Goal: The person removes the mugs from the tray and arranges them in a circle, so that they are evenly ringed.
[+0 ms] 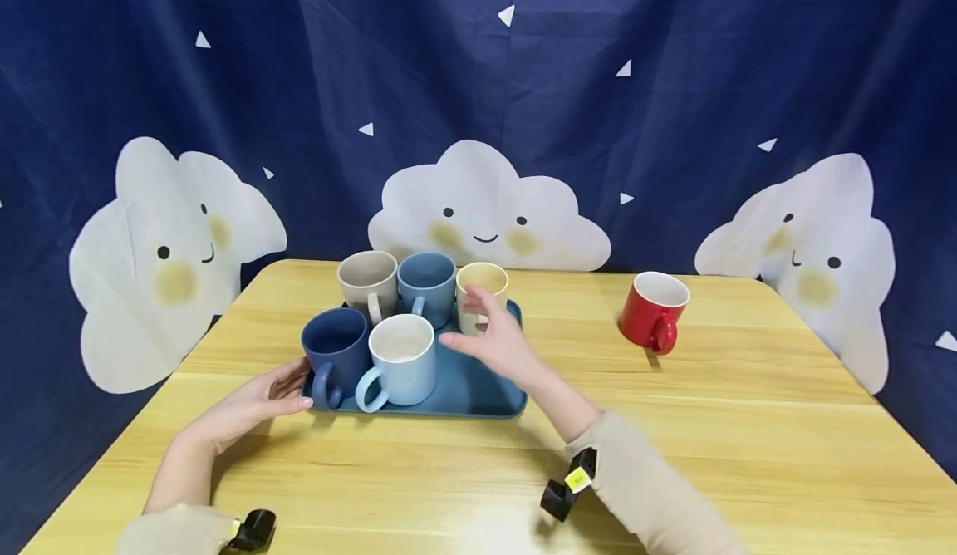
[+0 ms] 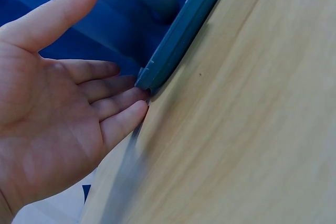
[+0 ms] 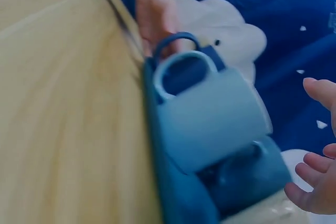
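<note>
Head view: a wooden table [image 1: 718,430] stands before a dark blue curtain [image 1: 434,56] printed with smiling white clouds. A blue tray [image 1: 478,389] carries five mugs. In its back row, from left to right, are a beige mug [image 1: 356,296], a mid-blue mug [image 1: 439,302] and a pale yellow mug [image 1: 484,275]; in front are a navy mug [image 1: 344,360] on the left and a light blue mug [image 1: 409,372] beside it. The person's left hand [image 1: 250,405] is at the tray's front left corner, next to the navy mug. The right hand [image 1: 499,343], fingers loosely spread and holding nothing, is above the tray, just right of the light blue mug and in front of the pale yellow one. A red mug [image 1: 646,314] stands well apart, on the table to the right.

Left wrist view: the left hand is palm up, thumb raised and fingers nearly straight, the fingertips at the tray's corner; it grips nothing.

Right wrist view, blurred: the right hand's parted thumb and fingers show at the right edge, with the light blue mug nearby, apart from them.
</note>
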{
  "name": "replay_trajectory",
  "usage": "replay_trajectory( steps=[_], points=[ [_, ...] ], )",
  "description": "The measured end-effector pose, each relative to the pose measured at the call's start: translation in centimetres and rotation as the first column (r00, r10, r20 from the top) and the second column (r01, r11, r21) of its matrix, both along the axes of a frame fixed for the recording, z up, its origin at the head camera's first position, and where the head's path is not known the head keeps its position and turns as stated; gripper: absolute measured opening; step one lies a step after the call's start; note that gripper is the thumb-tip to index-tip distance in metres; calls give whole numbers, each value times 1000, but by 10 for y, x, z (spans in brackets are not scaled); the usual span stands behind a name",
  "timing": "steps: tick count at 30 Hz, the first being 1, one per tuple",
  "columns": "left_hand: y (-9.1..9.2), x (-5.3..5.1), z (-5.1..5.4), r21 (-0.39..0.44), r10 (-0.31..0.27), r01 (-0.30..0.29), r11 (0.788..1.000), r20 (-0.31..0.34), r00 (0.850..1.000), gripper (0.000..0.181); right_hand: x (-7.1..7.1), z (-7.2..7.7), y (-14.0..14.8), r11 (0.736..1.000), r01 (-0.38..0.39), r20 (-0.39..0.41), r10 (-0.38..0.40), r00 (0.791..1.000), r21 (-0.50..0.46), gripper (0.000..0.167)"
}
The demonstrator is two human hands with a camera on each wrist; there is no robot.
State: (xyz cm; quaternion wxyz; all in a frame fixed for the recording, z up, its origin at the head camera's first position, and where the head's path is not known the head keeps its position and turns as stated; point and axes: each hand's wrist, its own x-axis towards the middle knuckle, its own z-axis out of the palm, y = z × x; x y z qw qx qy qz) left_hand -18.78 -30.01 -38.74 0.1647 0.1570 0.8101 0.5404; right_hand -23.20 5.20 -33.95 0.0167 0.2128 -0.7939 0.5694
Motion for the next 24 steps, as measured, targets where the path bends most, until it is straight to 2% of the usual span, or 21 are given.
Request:
replay_trajectory(
  steps=[6, 14, 18, 24],
  points=[
    [-1, 0, 1, -3, -5, 5, 1000, 9, 1000, 78, 4, -18, -22, 994, -49, -11, 50, 999, 99, 84],
    [0, -2, 0, 5, 0, 0, 1000, 5, 1000, 79, 5, -40, -40, 991, -21, -46, 28, 999, 128, 84],
    [0, -2, -1, 9, -2, 2, 1000, 8, 1000, 79, 6, -48, -48, 992, 13, -47, -7, 999, 127, 84],
    [-1, -2, -2, 15, -5, 5, 1000, 7, 1000, 78, 10, -52, -59, 991, 82, -28, -80, 996, 105, 86]
  ],
)
